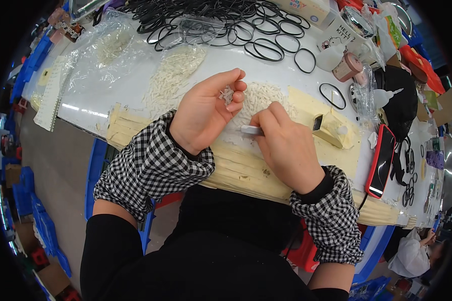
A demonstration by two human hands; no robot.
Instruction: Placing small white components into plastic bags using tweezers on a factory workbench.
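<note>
My left hand (202, 111) is turned palm up over the table, its fingers curled around several small white pieces (226, 94). In a pinch between thumb and fingers, my right hand (289, 148) grips a flat grey-white tool (251, 130), most of it hidden, so its kind is unclear. The tool's visible end points left, low over the table. Just beyond both hands lies a heap of small white pieces (268, 95). A second heap (160, 93) spills from a clear plastic bag (186, 57) farther left.
Black rubber rings (261, 50) cover the far side. Yellowish tape (236, 168) lines the near table edge. Right of my right hand sit a tape-wrapped block (336, 131) and a red-cased phone (380, 160). A white ruler (51, 100) lies at the left edge.
</note>
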